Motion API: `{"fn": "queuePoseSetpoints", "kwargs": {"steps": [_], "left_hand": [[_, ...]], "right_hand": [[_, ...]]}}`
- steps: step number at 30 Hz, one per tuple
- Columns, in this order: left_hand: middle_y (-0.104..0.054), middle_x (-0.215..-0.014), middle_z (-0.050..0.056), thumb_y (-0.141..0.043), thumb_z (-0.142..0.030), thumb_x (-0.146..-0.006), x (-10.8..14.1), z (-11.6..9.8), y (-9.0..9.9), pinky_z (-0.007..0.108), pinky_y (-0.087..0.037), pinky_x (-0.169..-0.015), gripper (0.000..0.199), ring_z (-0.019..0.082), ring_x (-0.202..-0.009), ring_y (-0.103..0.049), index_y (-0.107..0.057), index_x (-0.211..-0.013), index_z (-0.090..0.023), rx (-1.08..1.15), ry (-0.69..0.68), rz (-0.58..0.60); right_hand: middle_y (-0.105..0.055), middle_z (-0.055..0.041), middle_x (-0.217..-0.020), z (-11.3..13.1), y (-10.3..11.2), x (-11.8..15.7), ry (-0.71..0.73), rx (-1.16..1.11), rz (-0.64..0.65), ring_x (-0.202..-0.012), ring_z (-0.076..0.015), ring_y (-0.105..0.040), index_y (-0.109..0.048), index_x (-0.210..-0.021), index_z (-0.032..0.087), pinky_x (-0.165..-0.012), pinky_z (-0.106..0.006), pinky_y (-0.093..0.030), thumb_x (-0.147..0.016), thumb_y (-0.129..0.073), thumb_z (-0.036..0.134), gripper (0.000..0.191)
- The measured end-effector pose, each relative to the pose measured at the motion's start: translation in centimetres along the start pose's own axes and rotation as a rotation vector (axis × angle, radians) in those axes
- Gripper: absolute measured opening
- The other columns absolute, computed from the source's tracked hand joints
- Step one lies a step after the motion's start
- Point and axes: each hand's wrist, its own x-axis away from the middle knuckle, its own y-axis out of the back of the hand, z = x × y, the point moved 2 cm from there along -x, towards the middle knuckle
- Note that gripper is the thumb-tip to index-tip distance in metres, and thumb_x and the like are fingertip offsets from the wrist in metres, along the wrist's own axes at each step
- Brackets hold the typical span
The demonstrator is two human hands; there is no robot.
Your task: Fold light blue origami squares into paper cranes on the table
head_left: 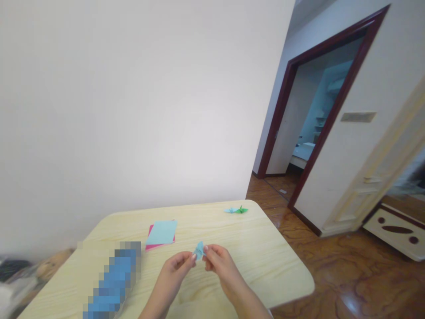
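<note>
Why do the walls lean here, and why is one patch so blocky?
In the head view, wide-angle distortion makes the dark red door frame lean; a blue object on the pale wooden table is pixelated; glare shines on the brown polished floor; the small folded light-blue paper looks slightly soft.

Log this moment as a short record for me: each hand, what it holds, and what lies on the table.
Left hand: pinches the folded light-blue paper from its left side
Right hand: pinches the same paper from its right side
Surface: pale wood-grain table
On table: light-blue paper sheet overlapping pink paper sheet; blue origami crane beside green origami crane; pixelated blue object
</note>
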Motion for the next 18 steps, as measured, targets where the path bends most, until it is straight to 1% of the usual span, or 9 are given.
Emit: {"fn": "queuePoseSetpoints", "kwargs": {"steps": [3,5,8,12,15,18], "left_hand": [[-0.064,-0.061,0.001,-0.062,-0.053,-0.064,-0.2,0.1,0.0,0.028,-0.042,-0.066,0.035,0.02,-0.066,-0.055,-0.068,-0.062,-0.018,0.01,0.013,0.022],[-0.061,-0.059,0.0,-0.062,-0.054,-0.063,-0.4,0.1,0.1,0.027,-0.041,-0.065,0.036,0.019,-0.064,-0.053,-0.068,-0.062,-0.018,0.019,0.02,0.02],[-0.055,-0.053,-0.003,-0.061,-0.058,-0.062,-0.7,0.3,0.2,0.026,-0.039,-0.061,0.04,0.016,-0.058,-0.049,-0.066,-0.06,-0.018,0.039,0.033,-0.002],[-0.047,-0.048,-0.005,-0.06,-0.063,-0.059,-1.2,0.9,-0.1,0.024,-0.034,-0.054,0.046,0.013,-0.051,-0.043,-0.059,-0.053,-0.018,0.081,0.092,-0.03],[-0.048,-0.051,-0.006,-0.061,-0.061,-0.06,-1.3,1.3,-0.5,0.024,-0.034,-0.055,0.044,0.013,-0.053,-0.045,-0.059,-0.056,-0.018,0.124,0.149,-0.056],[-0.05,-0.055,-0.005,-0.063,-0.06,-0.059,-1.3,1.5,-0.9,0.024,-0.035,-0.057,0.043,0.013,-0.056,-0.048,-0.06,-0.059,-0.018,0.179,0.203,-0.071]], "right_hand": [[-0.044,0.0054,-0.048,-0.3,0.1,-0.2,-0.038,-0.085,-0.014,-0.049,-0.0083,-0.041,-0.06,-0.068,0.014,-0.05,-0.02,-0.031,-0.068,-0.064,0.049,0.035],[-0.045,0.0055,-0.048,-0.5,0.3,-0.4,-0.045,-0.117,-0.014,-0.047,-0.0071,-0.039,-0.059,-0.064,0.014,-0.049,-0.02,-0.029,-0.066,-0.066,0.047,0.034],[-0.046,0.0057,-0.049,-0.9,0.5,-0.7,-0.075,-0.156,-0.018,-0.044,-0.0056,-0.036,-0.056,-0.058,0.014,-0.047,-0.02,-0.028,-0.062,-0.068,0.046,0.035],[-0.044,0.0067,-0.048,-1.1,0.8,-0.8,-0.118,-0.237,-0.051,-0.042,-0.0051,-0.035,-0.053,-0.056,0.015,-0.044,-0.019,-0.027,-0.058,-0.071,0.047,0.036],[-0.044,0.0069,-0.05,-0.9,1.0,-0.6,-0.157,-0.326,-0.09,-0.042,-0.0043,-0.034,-0.053,-0.058,0.015,-0.043,-0.018,-0.025,-0.055,-0.073,0.044,0.036],[-0.045,0.0068,-0.055,-0.7,1.2,-0.5,-0.205,-0.441,-0.098,-0.043,-0.0031,-0.034,-0.053,-0.06,0.015,-0.042,-0.017,-0.025,-0.052,-0.076,0.04,0.035]]}}
